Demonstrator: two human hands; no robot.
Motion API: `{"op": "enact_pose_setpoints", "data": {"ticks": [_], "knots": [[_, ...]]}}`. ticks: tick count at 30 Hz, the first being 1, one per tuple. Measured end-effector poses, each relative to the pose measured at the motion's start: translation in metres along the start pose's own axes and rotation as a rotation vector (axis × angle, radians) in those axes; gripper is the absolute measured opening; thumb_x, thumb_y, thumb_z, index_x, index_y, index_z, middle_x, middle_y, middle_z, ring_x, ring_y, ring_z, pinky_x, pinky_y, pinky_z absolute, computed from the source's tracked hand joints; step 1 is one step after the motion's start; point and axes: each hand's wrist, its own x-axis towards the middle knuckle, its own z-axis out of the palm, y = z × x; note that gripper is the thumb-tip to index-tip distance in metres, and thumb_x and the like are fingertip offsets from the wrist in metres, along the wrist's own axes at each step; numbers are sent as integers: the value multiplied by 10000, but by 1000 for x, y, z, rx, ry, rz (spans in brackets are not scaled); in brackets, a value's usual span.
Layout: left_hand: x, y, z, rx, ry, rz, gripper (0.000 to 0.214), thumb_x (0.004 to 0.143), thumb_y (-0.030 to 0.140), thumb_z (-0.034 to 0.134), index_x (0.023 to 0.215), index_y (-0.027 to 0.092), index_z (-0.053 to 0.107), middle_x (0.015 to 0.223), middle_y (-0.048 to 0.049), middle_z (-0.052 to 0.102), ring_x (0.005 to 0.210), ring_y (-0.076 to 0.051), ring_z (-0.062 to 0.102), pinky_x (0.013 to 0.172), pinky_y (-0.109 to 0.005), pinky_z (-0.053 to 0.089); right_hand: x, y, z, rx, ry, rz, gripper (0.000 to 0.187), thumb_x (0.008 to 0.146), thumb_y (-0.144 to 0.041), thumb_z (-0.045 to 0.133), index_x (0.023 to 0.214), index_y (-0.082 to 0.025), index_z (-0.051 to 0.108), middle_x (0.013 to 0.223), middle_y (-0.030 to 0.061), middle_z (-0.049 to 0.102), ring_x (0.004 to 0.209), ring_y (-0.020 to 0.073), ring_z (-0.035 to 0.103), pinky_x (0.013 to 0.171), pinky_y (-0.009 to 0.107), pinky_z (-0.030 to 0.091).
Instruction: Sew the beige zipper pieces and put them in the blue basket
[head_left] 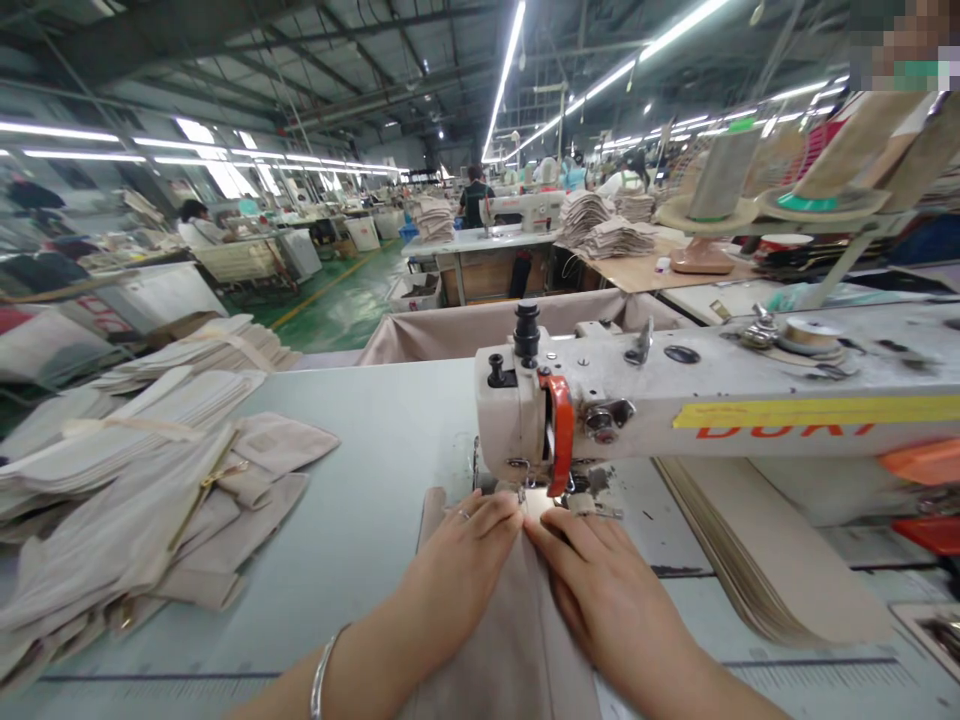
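A long beige fabric piece (506, 640) lies under the head of a sewing machine (517, 410), running from the presser foot toward me. My left hand (465, 560), with a ring and a silver bangle, presses on its left side, fingers together and tips close to the foot. On the right edge, my right hand (611, 580) grips the cloth with bent fingers, its fingertips beside the left ones. A small pale patch (538, 503) shows under the orange guard (559, 435). The needle point is hidden.
Bundled beige pieces (142, 430) and a zippered piece (217, 490) lie at left. A stack of beige panels (787, 560) sits beneath the machine arm. Thread cones (724, 175) stand at upper right. A cloth-lined bin (450, 335) is behind the table. Other people work farther back.
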Motion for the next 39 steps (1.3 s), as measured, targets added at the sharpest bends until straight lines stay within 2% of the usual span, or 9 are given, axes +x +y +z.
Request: {"op": "enact_pose_setpoints", "data": {"ticks": [3,6,10,14,18,22,24,34,39], "knots": [[-23,7,10,7,67,119,353,995,208,412,1332,146,498,1356,-104,577,1314,-230,486,1173,-442,337,-1,0,2,-19,12,0,484,901,-72,453,1366,-202,497,1256,85,552,1097,250,497,923,434,415],[-55,16,34,-81,244,301,252,999,252,461,1214,199,580,1187,-38,696,1201,-172,597,1181,-346,323,-1,0,4,-56,27,0,444,915,-85,442,1338,-192,522,1243,87,564,1097,257,499,926,448,415],[-86,23,71,-206,266,239,298,1011,277,465,1292,203,532,994,-28,756,1034,-129,692,1139,-260,373,0,-1,4,-75,27,7,446,920,-88,422,1345,-182,518,1258,91,561,1109,265,499,921,459,419],[-87,22,85,-223,366,211,306,1018,314,439,1296,234,540,909,-21,761,962,-135,716,1093,-263,435,0,-1,3,-75,16,14,462,921,-88,415,1361,-193,505,1291,86,548,1128,267,494,919,455,423],[-73,22,59,-165,315,267,189,993,273,515,1142,283,631,985,19,755,1026,-123,687,1113,-279,418,0,-1,3,-86,17,7,461,926,-83,393,1360,-192,506,1298,92,546,1129,270,495,920,457,421],[-58,23,15,-160,200,327,127,968,219,561,1067,223,642,1070,12,741,1094,-134,655,1143,-268,369,0,-1,3,-94,11,4,465,929,-87,392,1372,-191,492,1299,101,544,1129,274,498,906,458,427],[-52,23,3,-158,176,315,124,953,203,571,1058,210,636,1064,-1,740,1095,-136,654,1142,-263,368,0,0,4,-98,7,0,470,927,-86,396,1378,-186,484,1297,107,543,1127,276,499,902,459,429],[-35,24,-13,-161,5,196,236,903,127,518,1101,177,634,1136,-60,696,1118,-189,626,1137,-354,387,-1,2,6,-128,6,-12,461,941,-92,401,1389,-181,469,1317,114,526,1127,276,501,910,455,430],[-31,18,-16,-151,-2,204,262,939,128,485,1167,166,609,1176,-59,676,1159,-177,589,1156,-368,359,-2,3,5,-111,-21,-11,458,945,-100,414,1394,-174,463,1333,113,512,1125,278,494,917,451,428]]}}
